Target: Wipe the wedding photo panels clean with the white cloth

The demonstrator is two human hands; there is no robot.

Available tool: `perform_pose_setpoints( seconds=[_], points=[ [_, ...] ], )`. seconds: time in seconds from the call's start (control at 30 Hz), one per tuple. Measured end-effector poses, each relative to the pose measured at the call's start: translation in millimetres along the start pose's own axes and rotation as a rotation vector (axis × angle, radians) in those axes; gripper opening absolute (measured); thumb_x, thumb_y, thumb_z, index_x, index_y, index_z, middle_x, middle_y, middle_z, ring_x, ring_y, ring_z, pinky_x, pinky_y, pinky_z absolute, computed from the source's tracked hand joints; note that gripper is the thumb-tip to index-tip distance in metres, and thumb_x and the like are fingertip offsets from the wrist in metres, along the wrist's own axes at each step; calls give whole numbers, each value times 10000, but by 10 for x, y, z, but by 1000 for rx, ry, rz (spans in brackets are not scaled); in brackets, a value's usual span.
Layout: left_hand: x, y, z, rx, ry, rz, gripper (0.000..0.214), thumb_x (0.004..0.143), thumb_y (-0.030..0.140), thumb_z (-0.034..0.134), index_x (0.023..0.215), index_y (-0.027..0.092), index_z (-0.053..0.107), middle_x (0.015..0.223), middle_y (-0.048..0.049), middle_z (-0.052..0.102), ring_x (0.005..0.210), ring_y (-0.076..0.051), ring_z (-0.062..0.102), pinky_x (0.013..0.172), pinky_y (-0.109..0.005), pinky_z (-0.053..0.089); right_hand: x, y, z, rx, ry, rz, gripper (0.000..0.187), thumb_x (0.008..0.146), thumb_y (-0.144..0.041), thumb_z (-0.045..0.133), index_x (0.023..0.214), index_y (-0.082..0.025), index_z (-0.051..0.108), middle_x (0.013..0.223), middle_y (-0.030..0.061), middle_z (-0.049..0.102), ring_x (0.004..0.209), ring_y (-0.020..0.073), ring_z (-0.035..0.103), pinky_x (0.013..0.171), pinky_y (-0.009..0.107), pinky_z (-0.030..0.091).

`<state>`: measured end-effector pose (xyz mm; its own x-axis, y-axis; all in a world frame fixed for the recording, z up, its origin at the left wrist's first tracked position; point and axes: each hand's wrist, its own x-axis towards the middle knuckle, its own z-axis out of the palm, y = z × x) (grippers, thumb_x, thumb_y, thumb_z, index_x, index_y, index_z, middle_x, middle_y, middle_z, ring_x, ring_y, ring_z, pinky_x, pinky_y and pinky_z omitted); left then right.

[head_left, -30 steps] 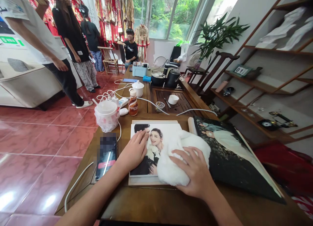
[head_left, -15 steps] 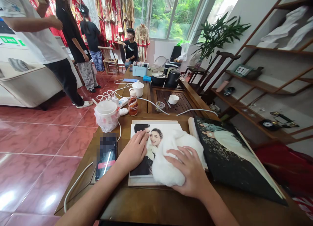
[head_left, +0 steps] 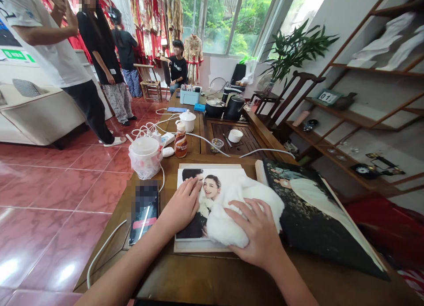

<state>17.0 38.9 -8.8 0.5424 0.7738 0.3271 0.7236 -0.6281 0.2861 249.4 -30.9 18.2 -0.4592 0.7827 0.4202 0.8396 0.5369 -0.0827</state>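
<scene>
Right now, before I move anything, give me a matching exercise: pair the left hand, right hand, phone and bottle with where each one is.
Things:
1. Left hand
2. Right hand
3. Phone
4. Bottle

Places:
A. On the white cloth
B. Standing on the table beyond the photo
C. On the portrait photo
D. Lying on the table, left of the photo

Pairs: 1-C, 2-A, 3-D, 4-B.
</scene>
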Motion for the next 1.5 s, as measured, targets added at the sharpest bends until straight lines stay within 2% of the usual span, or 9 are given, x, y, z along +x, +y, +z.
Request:
perform_pose_setpoints(
  seconds=[0.13, 0.23, 0.63, 0.77, 0.93, 1.07, 1.2, 1.37, 1.5],
  points=[
    [16, 28, 6, -20, 9, -4, 441, 946, 157, 377, 1385, 122, 383, 1446, -154, 399, 1365, -272, 339, 1116, -482, 327, 105, -159, 71, 35, -29, -62, 591, 629, -503, 670, 1163, -262, 599, 1207, 60, 603, 1075, 332, 457, 995, 554, 233],
    [20, 33, 7, -26, 8, -7, 443, 950, 158, 372, 1391, 124, 375, 1453, -150, 390, 1367, -271, 334, 1118, -478, 324, 118, -167, 91, 73, -43, -97, 587, 633, -513, 654, 1162, -267, 595, 1210, 53, 600, 1066, 319, 465, 990, 545, 237],
    [-22, -38, 11, -39, 12, -9, 446, 939, 151, 384, 1385, 144, 380, 1440, -138, 402, 1354, -269, 354, 1118, -473, 329, -219, 314, -71, -82, -15, 47, 528, 618, -341, 657, 1131, -225, 611, 1199, 94, 592, 1088, 329, 479, 957, 511, 305],
    [-16, -25, 30, -25, 10, 0, 446, 938, 149, 381, 1384, 130, 381, 1441, -145, 400, 1355, -273, 350, 1121, -476, 323, -138, 190, -46, -53, 8, 82, 482, 636, -384, 665, 1094, -236, 632, 1181, 86, 609, 1081, 336, 474, 963, 531, 291],
    [3, 19, 32, -37, 8, -10, 451, 946, 151, 364, 1397, 151, 363, 1453, -136, 387, 1365, -268, 336, 1118, -486, 320, 85, -134, 73, 4, -52, -34, 573, 632, -514, 657, 1144, -262, 609, 1202, 68, 601, 1083, 342, 454, 990, 557, 238],
    [7, 30, 28, -66, -34, 9, 516, 915, 180, 448, 1416, 153, 331, 1467, -147, 366, 1375, -283, 316, 1116, -494, 317, 193, -257, 137, 65, -86, -111, 591, 652, -562, 619, 1165, -269, 590, 1216, 60, 594, 1070, 331, 458, 989, 551, 219],
    [5, 22, 40, -46, -17, -8, 467, 936, 148, 386, 1402, 137, 356, 1462, -148, 373, 1375, -267, 318, 1125, -474, 311, 134, -141, 114, 98, -79, -83, 584, 625, -511, 643, 1154, -268, 593, 1219, 57, 592, 1073, 317, 468, 999, 532, 229],
    [-16, -10, 45, -23, -6, -4, 455, 938, 145, 385, 1393, 123, 369, 1454, -145, 381, 1367, -271, 328, 1134, -476, 301, -96, 172, 21, 17, -9, 25, 552, 600, -376, 665, 1129, -229, 606, 1207, 84, 590, 1098, 329, 464, 985, 527, 268],
    [-27, -32, 23, -37, 19, 6, 456, 938, 146, 389, 1393, 147, 367, 1442, -142, 398, 1363, -268, 340, 1122, -485, 322, -216, 364, -28, -71, 3, 34, 544, 628, -347, 657, 1152, -214, 594, 1208, 102, 579, 1082, 328, 480, 941, 510, 311]
  ],
)
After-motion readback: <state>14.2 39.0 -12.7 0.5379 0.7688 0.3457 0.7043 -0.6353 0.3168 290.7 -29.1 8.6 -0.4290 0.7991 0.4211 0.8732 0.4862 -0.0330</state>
